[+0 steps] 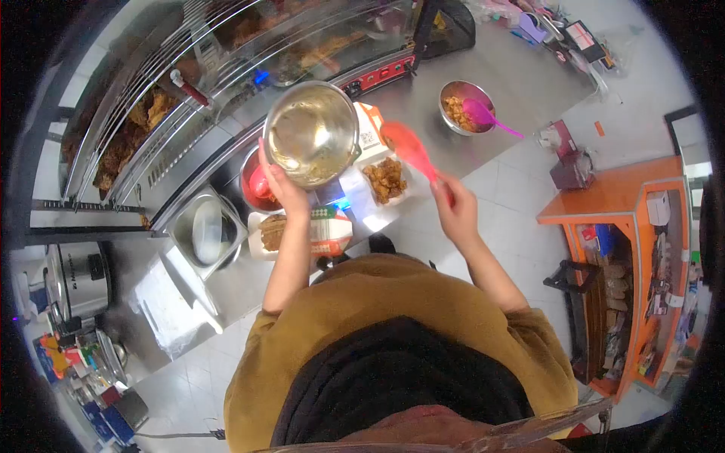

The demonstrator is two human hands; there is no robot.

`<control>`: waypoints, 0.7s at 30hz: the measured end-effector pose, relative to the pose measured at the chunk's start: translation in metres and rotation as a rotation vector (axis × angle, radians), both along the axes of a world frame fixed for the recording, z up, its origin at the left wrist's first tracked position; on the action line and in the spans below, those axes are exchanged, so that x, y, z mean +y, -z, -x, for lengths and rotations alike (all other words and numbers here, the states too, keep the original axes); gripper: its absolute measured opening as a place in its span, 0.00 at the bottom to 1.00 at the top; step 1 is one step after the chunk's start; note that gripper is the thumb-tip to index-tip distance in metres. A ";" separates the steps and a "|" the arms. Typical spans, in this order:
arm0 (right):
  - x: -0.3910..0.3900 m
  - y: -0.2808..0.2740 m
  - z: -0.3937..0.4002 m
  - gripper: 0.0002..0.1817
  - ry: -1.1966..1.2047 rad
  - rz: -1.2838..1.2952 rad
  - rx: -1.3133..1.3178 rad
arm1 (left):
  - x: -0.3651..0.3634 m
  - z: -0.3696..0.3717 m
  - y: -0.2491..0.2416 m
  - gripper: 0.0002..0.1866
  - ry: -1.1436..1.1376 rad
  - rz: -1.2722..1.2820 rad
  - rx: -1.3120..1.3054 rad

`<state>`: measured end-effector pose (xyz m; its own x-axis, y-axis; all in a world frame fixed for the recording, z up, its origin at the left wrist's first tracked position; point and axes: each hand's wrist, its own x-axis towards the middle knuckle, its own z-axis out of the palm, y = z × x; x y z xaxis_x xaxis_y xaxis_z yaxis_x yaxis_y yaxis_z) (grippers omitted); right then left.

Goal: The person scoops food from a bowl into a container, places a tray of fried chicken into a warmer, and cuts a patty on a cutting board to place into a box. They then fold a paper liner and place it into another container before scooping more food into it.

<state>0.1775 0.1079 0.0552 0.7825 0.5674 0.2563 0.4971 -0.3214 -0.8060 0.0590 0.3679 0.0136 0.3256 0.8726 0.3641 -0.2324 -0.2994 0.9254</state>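
Observation:
My left hand grips the side of a metal bowl, tilted so that its inside shows, with only a thin oily residue visible. In my right hand is the handle of a red serving spoon, raised to the right of the bowl. Below and between them sits an open paper box holding browned food pieces. A second food box with brown contents lies near my left forearm. Partly hidden behind my left hand is a red-lined bowl.
At the right on the steel counter stands another metal bowl of food with a pink spoon. A glass display case borders the back. A steel pan stands left; an orange shelf stands right.

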 end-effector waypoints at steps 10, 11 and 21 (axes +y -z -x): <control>-0.015 0.071 -0.002 0.16 -0.026 0.297 -0.366 | 0.016 0.009 0.009 0.39 0.028 0.071 -0.144; -0.014 0.070 -0.002 0.16 -0.018 0.282 -0.379 | 0.014 0.008 0.010 0.39 0.028 0.057 -0.136; -0.007 0.035 -0.010 0.15 0.084 0.171 0.085 | -0.005 0.005 -0.008 0.40 0.070 -0.139 0.010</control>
<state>0.1872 0.1012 0.0205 0.8435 0.5291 0.0927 0.3955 -0.4949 -0.7738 0.0545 0.3627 0.0217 0.3876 0.7894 0.4761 -0.2485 -0.4079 0.8786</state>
